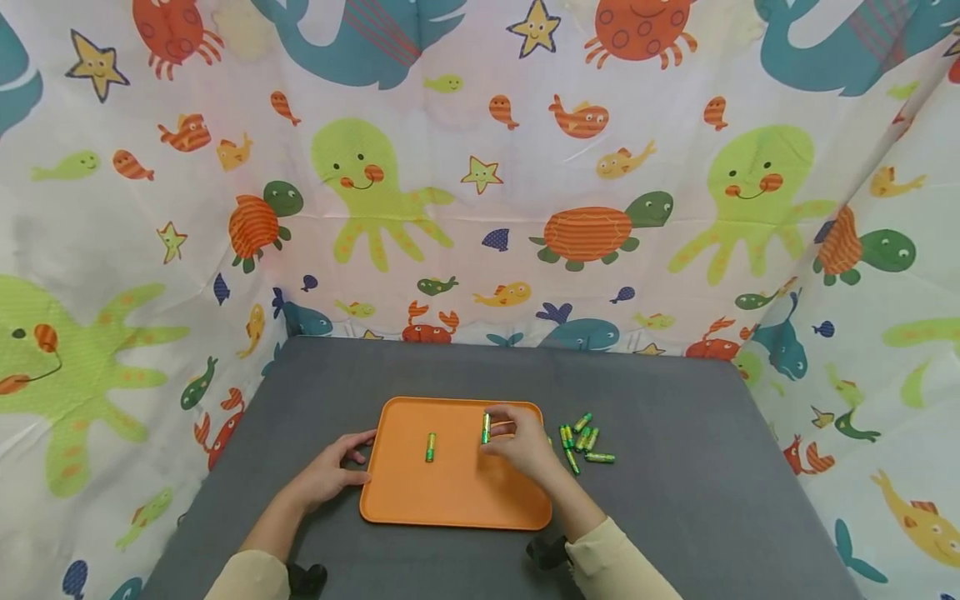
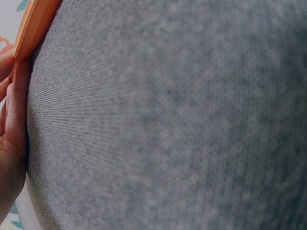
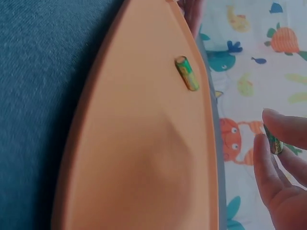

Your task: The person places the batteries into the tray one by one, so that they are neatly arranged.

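My right hand [image 1: 521, 442] pinches a green and yellow battery [image 1: 486, 428] between thumb and fingertips, roughly upright above the right half of the orange tray [image 1: 450, 504]. The right wrist view shows this held battery [image 3: 273, 140] partly covered by the fingers. One more battery [image 1: 431, 447] lies on the tray, left of its middle. At the tray's left edge, my left hand [image 1: 330, 471] rests on the table, its spread thumb and fingers touching the rim. In the left wrist view, only part of the left hand [image 2: 12, 124] shows against the tray's side.
A loose group of several green and yellow batteries [image 1: 585, 437] lies on the dark grey table [image 1: 675, 500], just right of the tray; my right forearm is near them. A curtain [image 1: 480, 183] printed with sea animals hangs behind and along both sides of the table.
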`<state>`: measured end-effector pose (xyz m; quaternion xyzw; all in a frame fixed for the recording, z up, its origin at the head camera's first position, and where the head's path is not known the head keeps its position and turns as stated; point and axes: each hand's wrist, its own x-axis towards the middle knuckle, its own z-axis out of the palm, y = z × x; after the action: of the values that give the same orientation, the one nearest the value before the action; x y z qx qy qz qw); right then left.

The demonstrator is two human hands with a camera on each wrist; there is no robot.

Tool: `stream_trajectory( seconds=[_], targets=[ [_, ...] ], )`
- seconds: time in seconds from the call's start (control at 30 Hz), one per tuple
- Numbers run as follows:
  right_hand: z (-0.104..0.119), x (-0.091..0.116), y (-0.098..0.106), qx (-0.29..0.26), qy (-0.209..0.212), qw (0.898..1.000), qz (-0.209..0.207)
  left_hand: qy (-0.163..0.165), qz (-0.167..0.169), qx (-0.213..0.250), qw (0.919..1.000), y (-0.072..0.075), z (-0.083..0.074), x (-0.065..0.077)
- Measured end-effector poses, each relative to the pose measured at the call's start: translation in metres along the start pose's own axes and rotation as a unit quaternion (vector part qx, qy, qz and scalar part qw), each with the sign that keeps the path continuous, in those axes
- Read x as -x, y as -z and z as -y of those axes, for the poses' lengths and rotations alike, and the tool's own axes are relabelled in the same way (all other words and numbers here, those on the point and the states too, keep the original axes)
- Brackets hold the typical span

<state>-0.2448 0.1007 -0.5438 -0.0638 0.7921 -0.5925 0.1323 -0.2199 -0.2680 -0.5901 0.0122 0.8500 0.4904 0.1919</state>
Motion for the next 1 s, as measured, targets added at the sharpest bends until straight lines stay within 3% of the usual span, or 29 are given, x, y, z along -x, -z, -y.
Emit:
stream_trajectory(
  seconds=[0.43,1.0],
  targets=[
    [-0.003,-0.014,-0.034,-0.008,-0.016,1.000,0.002,0.002,0.002,0.003,1.0000,0.001,0.002,0.001],
    [-0.015,-0.029,-0.069,0.033,-0.017,0.999,0.009,0.002,0.004,0.003,1.0000,0.001,0.003,0.000]
  ],
)
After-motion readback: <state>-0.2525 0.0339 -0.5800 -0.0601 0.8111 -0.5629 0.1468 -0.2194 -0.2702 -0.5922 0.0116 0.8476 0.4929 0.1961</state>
